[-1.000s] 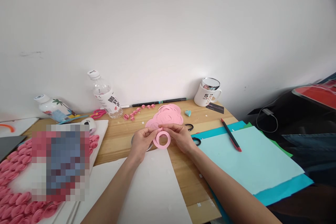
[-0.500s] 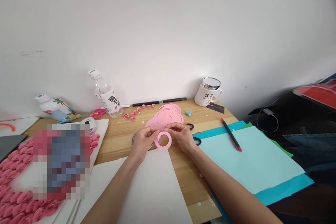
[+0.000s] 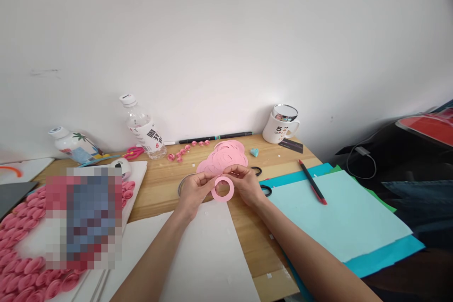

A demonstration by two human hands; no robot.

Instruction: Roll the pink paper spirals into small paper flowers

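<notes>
Between my hands is a pink paper ring [image 3: 230, 190], pinched at its top edge. My left hand [image 3: 197, 190] is closed on its upper left side and my right hand [image 3: 247, 182] on its upper right. Just behind them lies a pile of pink cut paper circles [image 3: 228, 155]. Black scissor handles [image 3: 266, 190] show beside my right hand, their blades hidden. Part of a grey roll [image 3: 182, 184] peeks out behind my left hand. Under my forearms lies a large white sheet [image 3: 208, 250].
Left: a board with pink paper rosettes [image 3: 28, 264] and a blurred patch, a clear bottle [image 3: 146, 132], a white bottle [image 3: 72, 144]. Several small pink rosettes [image 3: 180, 152] lie behind. Right: a mug [image 3: 278, 127], pale blue paper [image 3: 339, 212] with a black-red pen [image 3: 312, 181], a teal bit [image 3: 254, 152].
The pink ring has shifted slightly to the right between my fingers. Both hands keep the same pinch in nearly the same place.
</notes>
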